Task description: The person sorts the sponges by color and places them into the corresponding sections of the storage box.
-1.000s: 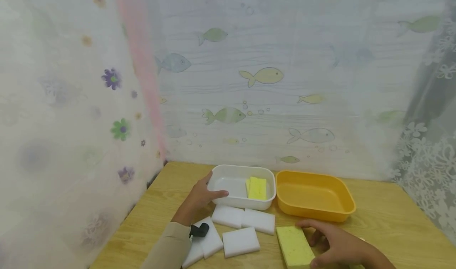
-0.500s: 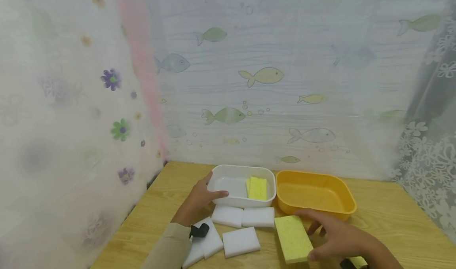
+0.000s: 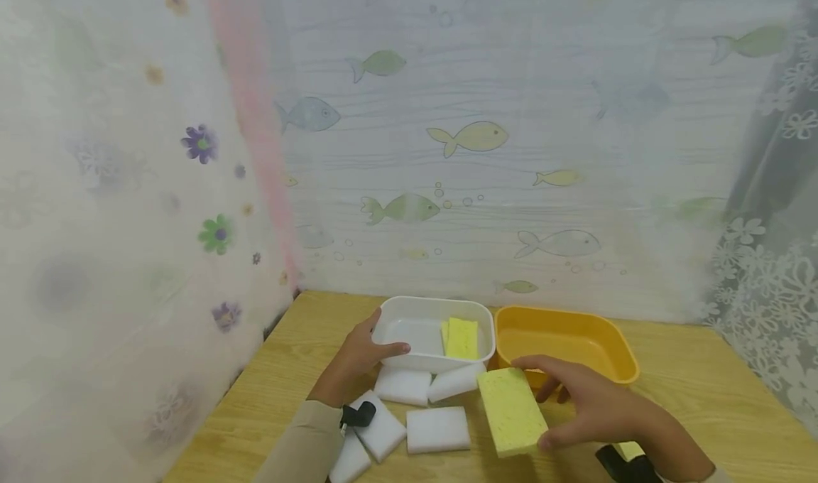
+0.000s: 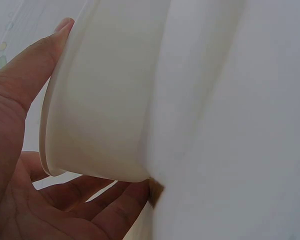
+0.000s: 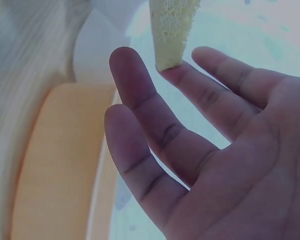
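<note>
My left hand grips the left end of a white plastic tub. In the left wrist view its thumb lies at the rim of the tub, with fingers curled beneath. Two bright yellow pieces lie inside the tub's right side. My right hand pinches a pale yellow sponge block by its edges, tilted, in front of the orange tub. In the right wrist view the sponge meets one fingertip, while the other visible fingers are extended off it.
Several white sponge pads lie before the white tub, among them a front pad and a tilted one against the tub. Another yellow piece shows beside my right wrist. A fish-patterned curtain hangs behind the table.
My right hand has moved forward and left with the yellow sponge. The white pad near it has tipped up, and the other white pads have shifted slightly. The left hand has stayed put.
</note>
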Demonstrator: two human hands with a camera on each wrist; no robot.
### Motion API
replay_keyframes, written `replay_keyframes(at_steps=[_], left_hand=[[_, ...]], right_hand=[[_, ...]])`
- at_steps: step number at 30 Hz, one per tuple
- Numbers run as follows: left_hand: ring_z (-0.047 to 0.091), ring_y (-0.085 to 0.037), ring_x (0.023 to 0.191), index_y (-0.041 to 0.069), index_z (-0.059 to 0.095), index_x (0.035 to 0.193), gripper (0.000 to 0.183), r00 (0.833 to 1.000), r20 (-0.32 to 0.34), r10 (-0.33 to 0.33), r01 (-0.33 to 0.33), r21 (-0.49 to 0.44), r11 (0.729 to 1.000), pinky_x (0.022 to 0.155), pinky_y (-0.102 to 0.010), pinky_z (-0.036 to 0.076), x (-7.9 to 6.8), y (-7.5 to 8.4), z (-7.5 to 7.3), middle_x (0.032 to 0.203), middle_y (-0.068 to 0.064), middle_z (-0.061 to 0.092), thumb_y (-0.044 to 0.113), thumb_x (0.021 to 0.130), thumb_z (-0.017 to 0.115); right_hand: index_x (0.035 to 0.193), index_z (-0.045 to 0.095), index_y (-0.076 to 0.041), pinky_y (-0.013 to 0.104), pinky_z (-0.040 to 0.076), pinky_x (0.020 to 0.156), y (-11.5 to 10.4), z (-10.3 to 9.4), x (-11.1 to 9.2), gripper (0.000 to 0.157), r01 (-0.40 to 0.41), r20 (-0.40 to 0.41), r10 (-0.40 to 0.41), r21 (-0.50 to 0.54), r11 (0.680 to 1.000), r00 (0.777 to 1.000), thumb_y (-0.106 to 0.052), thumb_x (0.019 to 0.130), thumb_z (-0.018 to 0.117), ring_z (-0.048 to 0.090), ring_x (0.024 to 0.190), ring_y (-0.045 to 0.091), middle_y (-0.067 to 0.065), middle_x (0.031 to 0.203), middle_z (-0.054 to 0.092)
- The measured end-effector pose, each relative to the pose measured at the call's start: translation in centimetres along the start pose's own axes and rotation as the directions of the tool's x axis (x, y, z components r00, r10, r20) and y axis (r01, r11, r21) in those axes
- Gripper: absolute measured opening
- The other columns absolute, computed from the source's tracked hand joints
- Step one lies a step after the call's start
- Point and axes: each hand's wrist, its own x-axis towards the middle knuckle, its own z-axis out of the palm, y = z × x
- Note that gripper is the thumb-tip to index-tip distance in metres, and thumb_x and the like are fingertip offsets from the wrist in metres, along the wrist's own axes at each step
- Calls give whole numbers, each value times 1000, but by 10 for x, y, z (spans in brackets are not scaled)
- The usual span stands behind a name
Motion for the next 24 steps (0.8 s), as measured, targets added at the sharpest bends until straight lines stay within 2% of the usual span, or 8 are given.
replay_keyframes(at_steps=[4,9,14,19,24], left_hand=[[41,-36,148,14,14,168,123,1000,15,11,-10,-30,999,113,-57,44,-1,-1,0,168,-12,32,55,78,87],[46,-35,145,13,16,167,120,1000,-2,5,-5,8,1000,112,-56,46,0,-1,0,166,-13,35,53,80,87],[46,-36,144,12,18,167,121,1000,-16,1,-1,36,999,113,-57,44,1,1,1,166,-14,35,56,78,87],[45,-35,145,14,17,167,124,1000,-7,4,-4,20,1000,114,-56,43,1,-1,1,167,-13,34,58,76,87],[46,-35,144,14,16,167,123,1000,-3,8,-8,14,1000,112,-56,45,2,-2,0,166,-14,35,58,77,87]], right_hand=[[157,39,-30,32,55,82,-6,-2,6,88,19,-19,-19,-44,999,1000,-35,83,87,66,102,8,2,147,57],[156,40,-32,29,55,80,-11,-5,12,89,31,-31,-34,-84,996,999,-38,81,88,66,102,8,-3,141,61],[157,39,-34,32,56,82,-15,-8,17,90,44,-39,-49,-114,992,998,-42,81,88,66,104,7,-4,148,56],[157,39,-32,32,56,83,-21,-13,24,91,61,-51,-69,-153,986,996,-46,82,87,65,102,8,-4,151,53],[157,38,-38,34,57,85,-26,-18,31,89,41,-47,-50,-169,985,998,-48,83,86,65,104,9,-7,149,53]])
